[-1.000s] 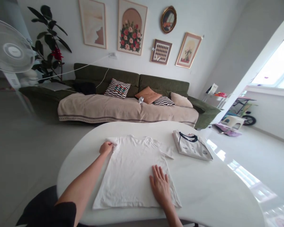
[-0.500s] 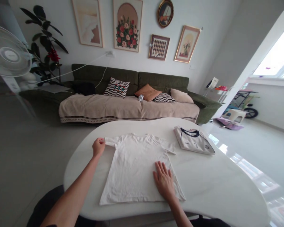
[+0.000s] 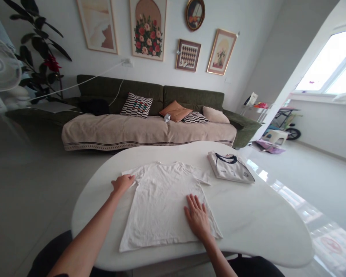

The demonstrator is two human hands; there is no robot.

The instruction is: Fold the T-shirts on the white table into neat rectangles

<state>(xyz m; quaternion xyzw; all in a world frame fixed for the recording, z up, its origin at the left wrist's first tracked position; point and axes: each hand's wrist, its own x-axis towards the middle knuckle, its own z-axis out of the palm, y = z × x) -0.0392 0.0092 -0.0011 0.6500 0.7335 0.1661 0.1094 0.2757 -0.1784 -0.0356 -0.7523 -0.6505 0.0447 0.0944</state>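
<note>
A plain white T-shirt lies spread flat on the white oval table, collar away from me. My left hand rests flat on its left sleeve, fingers stretched out over the cloth. My right hand lies flat with fingers spread on the shirt's lower right part, near the hem. A second white shirt with a dark collar sits folded on the table to the far right, apart from both hands.
Beyond the table stands a dark green sofa with a beige cover and several cushions. A standing fan and a tall plant are at the left. Framed pictures hang on the wall. Bare floor lies on both sides.
My left hand, which pinched the sleeve's end and drew it outward, now lies open and flat on the sleeve. The right hand has stayed pressed on the shirt.
</note>
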